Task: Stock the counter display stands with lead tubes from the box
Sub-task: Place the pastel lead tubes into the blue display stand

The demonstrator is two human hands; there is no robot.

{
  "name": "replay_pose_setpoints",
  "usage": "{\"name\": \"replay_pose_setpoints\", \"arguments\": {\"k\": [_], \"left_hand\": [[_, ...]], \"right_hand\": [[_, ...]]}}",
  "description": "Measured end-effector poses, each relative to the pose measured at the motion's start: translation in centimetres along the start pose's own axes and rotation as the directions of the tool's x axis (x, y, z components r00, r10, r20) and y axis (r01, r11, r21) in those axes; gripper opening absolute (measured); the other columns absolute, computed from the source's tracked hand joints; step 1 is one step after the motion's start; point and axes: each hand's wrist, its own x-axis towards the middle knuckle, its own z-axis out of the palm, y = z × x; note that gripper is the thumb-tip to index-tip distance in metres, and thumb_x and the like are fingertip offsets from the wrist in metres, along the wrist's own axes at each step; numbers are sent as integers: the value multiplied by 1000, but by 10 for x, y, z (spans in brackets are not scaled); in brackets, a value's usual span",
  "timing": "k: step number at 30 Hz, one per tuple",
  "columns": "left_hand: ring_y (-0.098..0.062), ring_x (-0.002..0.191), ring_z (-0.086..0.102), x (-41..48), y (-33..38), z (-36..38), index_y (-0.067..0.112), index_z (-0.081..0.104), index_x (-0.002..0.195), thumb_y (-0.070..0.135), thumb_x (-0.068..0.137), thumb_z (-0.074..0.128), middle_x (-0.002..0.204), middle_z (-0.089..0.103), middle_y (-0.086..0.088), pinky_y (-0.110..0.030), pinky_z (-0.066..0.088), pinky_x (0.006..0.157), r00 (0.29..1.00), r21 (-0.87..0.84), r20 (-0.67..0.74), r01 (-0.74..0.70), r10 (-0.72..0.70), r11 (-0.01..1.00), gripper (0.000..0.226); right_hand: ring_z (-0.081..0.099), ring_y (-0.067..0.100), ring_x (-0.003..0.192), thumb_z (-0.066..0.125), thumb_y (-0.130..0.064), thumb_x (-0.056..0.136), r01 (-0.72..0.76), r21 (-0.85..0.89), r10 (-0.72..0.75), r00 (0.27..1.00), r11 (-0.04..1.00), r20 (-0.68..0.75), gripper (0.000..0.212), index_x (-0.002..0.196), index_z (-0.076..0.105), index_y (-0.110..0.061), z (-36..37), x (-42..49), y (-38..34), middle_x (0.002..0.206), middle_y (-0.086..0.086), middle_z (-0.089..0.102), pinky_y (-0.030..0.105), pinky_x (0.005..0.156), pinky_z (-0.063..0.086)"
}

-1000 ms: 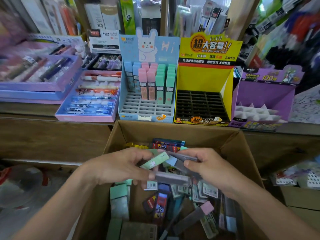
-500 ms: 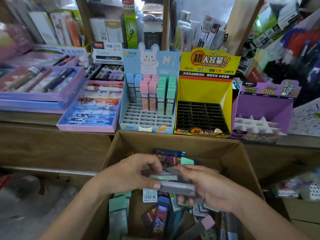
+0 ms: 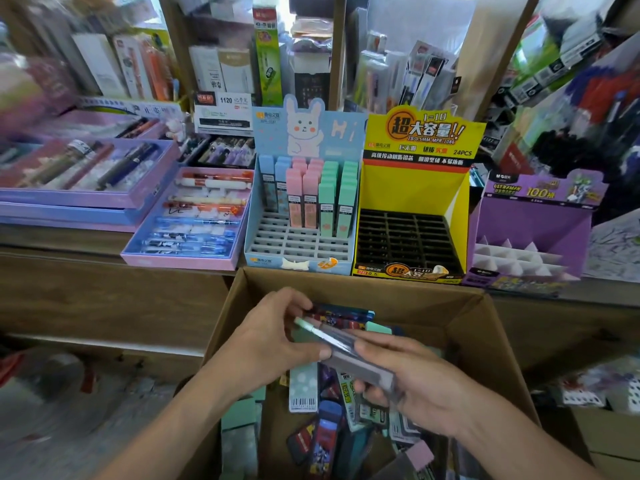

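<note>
Flat grey and mint plastic lead tubes [image 3: 360, 366] were held stacked by the curled left grip [image 3: 277, 342] and right grip [image 3: 427, 388] above the brown cardboard box [image 3: 381, 292]; spillage was risked by uneven pressure

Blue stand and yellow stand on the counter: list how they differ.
The blue stand holds upright blue, pink and green tubes in its back rows; the yellow stand holds none. The blue stand has a pale grey slot grid, the yellow stand a black one. The blue stand's header shows a rabbit, the yellow stand's bold print. Both sit side by side on the counter.
</note>
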Motion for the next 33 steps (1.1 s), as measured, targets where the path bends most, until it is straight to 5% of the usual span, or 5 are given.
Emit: {"name": "replay_pose_setpoints", "arguments": {"k": [4,11,15,26,33], "left_hand": [[0,88,65,-10,9,3,36,41,120,55,66,90,104,61,13,-13,52,64,974,-244,-49,203,-221,948,75],[-23,96,74,-22,39,23,11,67,124,50,76,83,90,78,-5,-46,57,100,836,-684,482,545,-261,485,64],[-17,67,71,-17,43,31,4,68,120,36,83,77,78,74,-9,-37,58,71,875,-818,412,478,-255,319,50],[-37,111,71,-11,30,11,5,73,120,27,90,69,116,75,-22,-49,54,98,929,-902,264,334,-261,274,38],[-32,74,70,-6,19,-25,-2,72,105,22,90,68,89,72,-23,-38,57,68,971,-891,132,204,-199,404,28]], "right_hand": [[64,23,66,78,-13,84,65,78,-64,998,995,-8,33,117,78,-11,4,0,-1,98,21,74,23,45,51],[65,19,63,70,-20,86,199,37,-201,977,979,67,29,113,80,-20,28,-13,-6,94,14,77,21,48,51],[76,25,79,66,-19,90,261,-27,-261,965,965,18,34,122,76,-20,37,-11,-1,106,15,78,32,62,59],[71,30,76,69,-15,83,321,143,-291,936,936,-196,35,111,72,6,32,8,-6,91,21,76,36,71,55],[69,26,68,66,2,78,315,249,-311,949,916,-59,33,110,76,4,16,1,-19,96,29,72,29,54,57]]}}
